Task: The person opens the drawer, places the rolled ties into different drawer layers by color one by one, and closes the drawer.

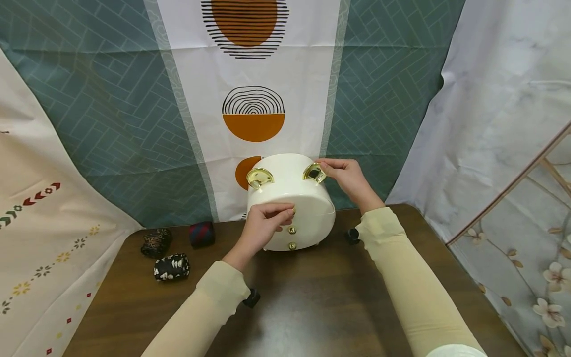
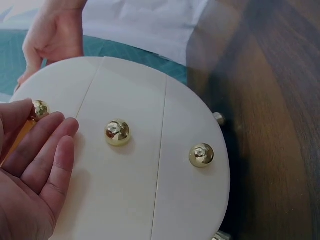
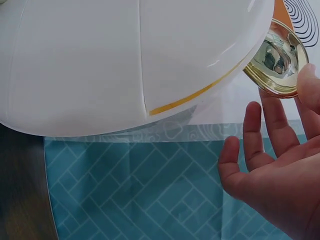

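The white box (image 1: 314, 215) stands before both outstretched arms (image 1: 410, 277): on its front, the left hand (image 1: 264, 223) pinches the top knob (image 2: 41, 109); atop it, the right hand (image 1: 348, 179) pinches a gold ear (image 1: 314, 172), spare fingers (image 3: 275, 125) loose.

1 white box (image 1: 310, 210), 3 gold knobs (image 1: 292, 230), 2 gold ears (image 1: 260, 177), 3 rolled cloths (image 1: 171, 267)

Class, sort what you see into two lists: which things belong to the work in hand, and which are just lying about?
Seemingly part of the work:
left hand, pinching the top knob
right hand, gripping a gold ear
white cabinet

Apparently lying about, touched by neither hand:
striped roll
floral roll
dark patterned roll
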`<state>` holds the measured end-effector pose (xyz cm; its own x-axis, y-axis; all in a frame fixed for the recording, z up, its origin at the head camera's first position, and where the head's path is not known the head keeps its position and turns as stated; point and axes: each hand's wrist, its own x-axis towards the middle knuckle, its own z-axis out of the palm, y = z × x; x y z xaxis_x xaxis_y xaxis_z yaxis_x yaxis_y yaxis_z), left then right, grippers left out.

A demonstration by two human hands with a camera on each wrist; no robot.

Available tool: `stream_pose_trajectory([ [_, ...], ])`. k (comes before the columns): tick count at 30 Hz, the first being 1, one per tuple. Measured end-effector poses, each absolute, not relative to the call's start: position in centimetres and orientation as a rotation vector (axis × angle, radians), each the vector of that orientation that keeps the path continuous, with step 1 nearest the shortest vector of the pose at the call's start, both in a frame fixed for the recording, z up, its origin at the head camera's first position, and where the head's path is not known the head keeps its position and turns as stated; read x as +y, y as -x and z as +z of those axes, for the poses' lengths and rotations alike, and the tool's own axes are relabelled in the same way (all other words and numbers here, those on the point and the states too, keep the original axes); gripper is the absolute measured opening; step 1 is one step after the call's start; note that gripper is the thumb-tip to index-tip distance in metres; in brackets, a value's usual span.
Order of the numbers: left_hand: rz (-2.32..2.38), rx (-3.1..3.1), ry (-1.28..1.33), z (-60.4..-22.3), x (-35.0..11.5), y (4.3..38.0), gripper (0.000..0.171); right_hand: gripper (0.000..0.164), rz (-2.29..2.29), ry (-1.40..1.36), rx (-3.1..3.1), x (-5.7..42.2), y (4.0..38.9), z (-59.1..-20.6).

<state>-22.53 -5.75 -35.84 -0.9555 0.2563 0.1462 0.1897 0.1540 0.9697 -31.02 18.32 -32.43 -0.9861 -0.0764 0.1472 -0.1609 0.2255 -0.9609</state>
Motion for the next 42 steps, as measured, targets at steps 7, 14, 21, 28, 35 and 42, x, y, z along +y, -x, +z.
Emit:
stream_pose_trajectory([
  [7, 1.973, 2.335, -0.438, -35.87, -5.64, 22.40, 0.024, 0.034, 1.868, -0.199, -2.434, 18.34, 30.89, -32.46],
  [14, 1.984, 2.350, -0.435, -35.95, -5.64, 22.28, 0.024, 0.033, 1.857, -0.187, -2.436, 18.14, 30.78, -32.29],
  [21, 2.005, 2.362, -0.456, -36.02, -5.90, 22.07, 0.024, 0.034, 1.843, -0.188, -2.461, 17.81, 30.68, -32.10],
  [28, 1.994, 2.346, -0.504, -36.09, -5.76, 22.08, 0.024, 0.035, 1.819, -0.182, -2.471, 18.26, 30.59, -32.04],
  [35, 2.006, 2.334, -0.540, -36.14, -5.64, 22.03, 0.024, 0.033, 1.800, -0.184, -2.474, 18.48, 30.58, -31.98],
  [42, 2.011, 2.319, -0.552, -36.20, -5.89, 21.69, 0.025, 0.034, 1.812, -0.200, -2.466, 18.21, 30.51, -31.97],
])
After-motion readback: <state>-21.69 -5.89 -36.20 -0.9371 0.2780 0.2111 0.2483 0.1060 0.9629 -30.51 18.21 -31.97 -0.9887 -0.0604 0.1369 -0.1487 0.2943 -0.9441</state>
